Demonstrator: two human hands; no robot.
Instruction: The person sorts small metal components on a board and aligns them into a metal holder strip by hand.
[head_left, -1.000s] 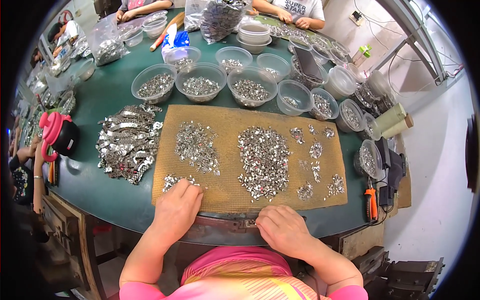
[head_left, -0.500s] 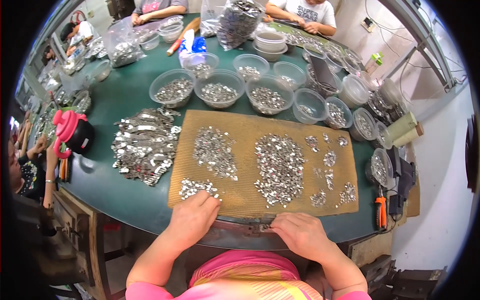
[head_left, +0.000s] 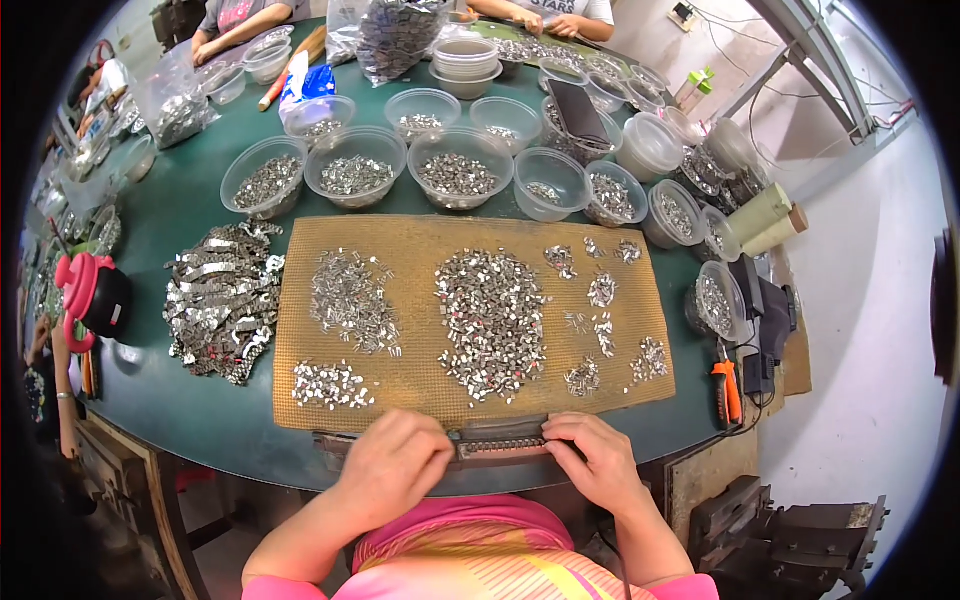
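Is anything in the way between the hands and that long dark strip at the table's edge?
No. The left hand and the right hand already rest on the two ends of the dark metal strip; nothing lies between them and it.

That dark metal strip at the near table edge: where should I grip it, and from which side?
Grip the dark metal strip by its two ends, coming from the near edge. It lies flat and crosswise, with the left hand and right hand already at either end.
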